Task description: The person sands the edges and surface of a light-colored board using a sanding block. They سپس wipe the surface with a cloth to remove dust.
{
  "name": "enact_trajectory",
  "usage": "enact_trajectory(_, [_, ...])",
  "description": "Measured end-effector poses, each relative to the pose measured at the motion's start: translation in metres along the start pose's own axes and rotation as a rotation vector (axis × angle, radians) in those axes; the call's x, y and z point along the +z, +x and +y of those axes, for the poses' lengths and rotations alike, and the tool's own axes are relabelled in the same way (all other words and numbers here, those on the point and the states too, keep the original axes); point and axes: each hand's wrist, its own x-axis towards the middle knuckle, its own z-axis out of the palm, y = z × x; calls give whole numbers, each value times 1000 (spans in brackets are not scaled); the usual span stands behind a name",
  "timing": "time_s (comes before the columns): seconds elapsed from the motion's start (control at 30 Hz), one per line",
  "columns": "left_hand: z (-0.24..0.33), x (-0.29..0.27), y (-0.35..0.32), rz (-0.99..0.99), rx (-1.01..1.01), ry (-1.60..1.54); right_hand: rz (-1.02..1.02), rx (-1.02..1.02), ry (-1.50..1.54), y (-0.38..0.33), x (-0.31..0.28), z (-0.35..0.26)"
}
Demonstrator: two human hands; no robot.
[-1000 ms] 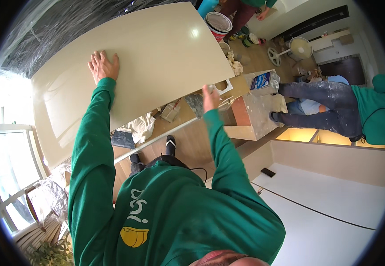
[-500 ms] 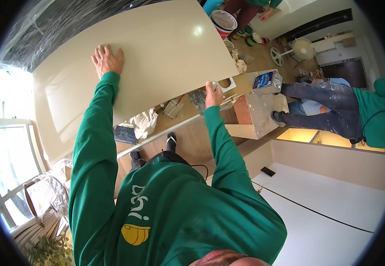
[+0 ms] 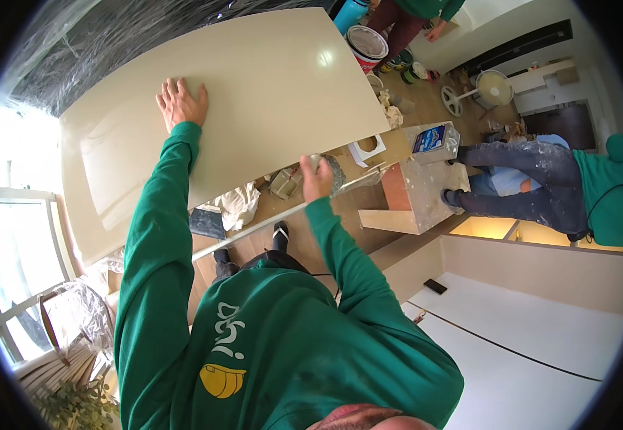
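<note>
Glossy cream rectangular panel (image 3: 275, 93) lies broad face up before the person, its near edge overhanging a cluttered brown work surface (image 3: 348, 166). On the panel, left of its middle, the left hand (image 3: 184, 106) rests flat, fingers extended, gripping nothing. At the near edge, the right hand (image 3: 317, 180) is curled, thumb and fingers closed about a small greyish-white piece (image 3: 314, 160); whether that piece touches the edge I cannot tell. Nearby lie a crumpled white cloth (image 3: 241, 206) and a white plate with a round cutout (image 3: 366, 150). Farther right stand a silver rectangular can with a blue label (image 3: 437, 141) and a white round-headed fan (image 3: 494, 87).
</note>
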Motion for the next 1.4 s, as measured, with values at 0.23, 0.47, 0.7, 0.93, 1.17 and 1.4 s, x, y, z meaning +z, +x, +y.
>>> enact_trajectory(0.23, [2, -2, 0, -9, 3, 7, 124, -102, -135, 0, 5, -10])
enact_trajectory(0.47, [4, -3, 1, -24, 5, 23, 206, 19, -104, 38, -24, -10])
enact_trajectory(0.7, [11, -6, 1, -19, 3, 16, 239, -24, 56, 56, -40, 13])
enact_trajectory(0.93, [-1, -4, -2, -24, 10, 32, 249, -16, -115, 47, -32, -3])
enact_trajectory(1.17, [5, 2, 2, -12, 35, 36, 674, 69, -234, 206, -173, 3])
enact_trajectory(1.4, [96, 14, -52, -170, 541, 19, 733, 1, -73, 173, -317, 111])
